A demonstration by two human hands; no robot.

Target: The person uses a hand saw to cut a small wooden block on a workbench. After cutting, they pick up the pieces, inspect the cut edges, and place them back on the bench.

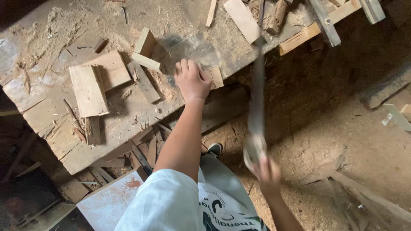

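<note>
Left hand [192, 80] lies palm down, fingers together, pressing on a small wood block [215, 77] at the near edge of the workbench [47, 55]. Only the block's right end shows past the knuckles. The hand is flat on the block rather than wrapped around it.

Right hand [266, 170] sits well clear of the workbench, out over the dirt floor [342, 128], and is closed around the handle of a long tool [257, 98]. The tool is blurred; it reads as a narrow blade or saw running from the hand up to the workbench edge, just right of the wood block. Its exact kind cannot be told. Whether it touches the block cannot be told either.

On the workbench, left of the left hand: a thin wood strip [146, 62] just beside the fingers, a thicker offcut [145, 41] behind it, and further left a flat board [88, 90] lying partly over a second board [112, 68]. Sawdust covers the bench top.

At the far right end of the workbench: a pale plank [242, 19] and a rough log piece [276, 16], with longer slats [325, 21] beyond.

Below the workbench's near edge, a shoe [214, 149] stands on the floor among scrap pieces, and a white panel with reddish stains [112, 201] lies at the lower left.
</note>
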